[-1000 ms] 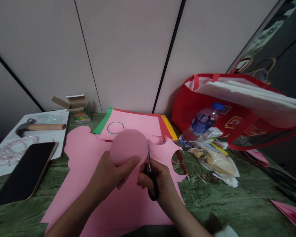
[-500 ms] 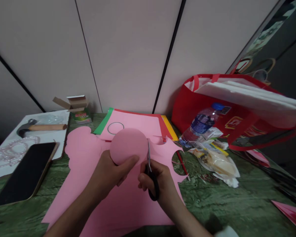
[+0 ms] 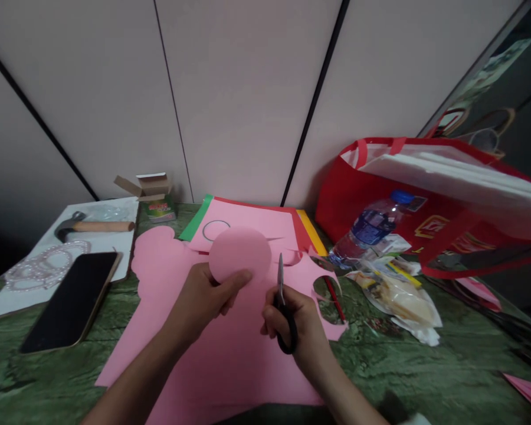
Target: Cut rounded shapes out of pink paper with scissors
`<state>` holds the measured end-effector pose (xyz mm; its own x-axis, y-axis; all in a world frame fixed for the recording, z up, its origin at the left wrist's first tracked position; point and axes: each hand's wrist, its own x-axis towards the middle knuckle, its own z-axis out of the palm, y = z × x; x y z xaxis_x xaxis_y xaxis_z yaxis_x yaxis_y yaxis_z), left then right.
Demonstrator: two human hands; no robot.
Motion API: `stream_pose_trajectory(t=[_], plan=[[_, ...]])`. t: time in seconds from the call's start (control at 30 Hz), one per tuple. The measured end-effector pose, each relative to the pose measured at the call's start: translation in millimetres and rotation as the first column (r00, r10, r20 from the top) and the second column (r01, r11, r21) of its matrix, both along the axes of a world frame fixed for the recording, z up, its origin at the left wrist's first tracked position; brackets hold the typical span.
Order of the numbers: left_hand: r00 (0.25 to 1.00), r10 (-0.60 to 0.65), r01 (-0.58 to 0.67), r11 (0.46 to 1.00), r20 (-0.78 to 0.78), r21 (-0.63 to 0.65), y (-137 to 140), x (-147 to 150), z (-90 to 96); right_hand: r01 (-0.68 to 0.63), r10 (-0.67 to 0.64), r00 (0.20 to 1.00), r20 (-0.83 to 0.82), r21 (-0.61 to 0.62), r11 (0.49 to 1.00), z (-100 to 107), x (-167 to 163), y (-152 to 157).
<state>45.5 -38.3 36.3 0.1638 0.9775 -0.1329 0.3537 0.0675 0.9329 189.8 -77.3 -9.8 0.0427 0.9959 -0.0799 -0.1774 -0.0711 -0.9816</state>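
A round pink paper disc is pinched between the thumb and fingers of my left hand. My right hand grips black-handled scissors, their blades pointing up and standing just right of the disc, apart from it. Below both hands lies a large pink paper sheet with scalloped left edges and round cut-outs on its right. Behind the disc are a pink sheet with a drawn circle and green, red and yellow sheets beneath it.
On the left are a phone, a hammer, beaded strands and an opened small box. At right stand a red bag and a leaning water bottle, with a plastic food wrapper in front. A red pencil lies beside the sheet.
The scissors have moved away from the disc's right edge, leaving a gap. A thin pink strip no longer lies between the blades and disc. The whole view has shifted slightly.
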Motion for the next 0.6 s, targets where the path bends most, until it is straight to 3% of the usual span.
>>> stream_pose_trajectory(t=[0.07,0.13,0.2,0.23,0.27,0.4,0.5,0.53,0.6], plan=[[0.987,0.043,-0.036,0.998,-0.154,0.049,9,-10,-0.4,0.019,-0.019,1.000,0.012,0.003,1.000,1,-1,0],[0.900,0.143,-0.088,0.985,-0.412,0.148,22,-27,-3.7,0.037,-0.037,0.999,0.017,-0.013,0.999,4,-3,-1],[0.732,0.230,-0.069,0.961,-0.641,0.266,36,-48,-10.0,0.039,-0.038,0.999,0.020,-0.023,0.999,5,-5,-1],[0.623,0.240,-0.071,0.965,-0.744,0.253,42,-58,-13.7,0.035,-0.035,0.999,0.027,-0.025,0.999,5,-5,-1],[0.543,0.212,-0.088,0.977,-0.813,0.196,47,-68,-17.1,0.035,-0.034,0.999,0.039,-0.023,0.999,4,-5,-1],[0.446,0.228,-0.193,0.969,-0.865,0.156,54,-93,-18.6,0.081,-0.099,0.967,0.234,0.083,0.993,-7,5,5],[0.347,0.335,-0.306,0.923,-0.876,0.231,50,-111,-8.8,0.092,-0.195,0.819,0.540,0.212,0.973,-17,17,12],[0.300,0.387,-0.355,0.894,-0.872,0.275,48,-122,-6.7,0.080,-0.211,0.718,0.664,0.222,0.972,-20,21,14],[0.313,0.429,-0.509,0.829,-0.847,0.231,46,-148,-8.3,0.030,-0.205,0.505,0.838,0.221,0.975,-24,26,17]])
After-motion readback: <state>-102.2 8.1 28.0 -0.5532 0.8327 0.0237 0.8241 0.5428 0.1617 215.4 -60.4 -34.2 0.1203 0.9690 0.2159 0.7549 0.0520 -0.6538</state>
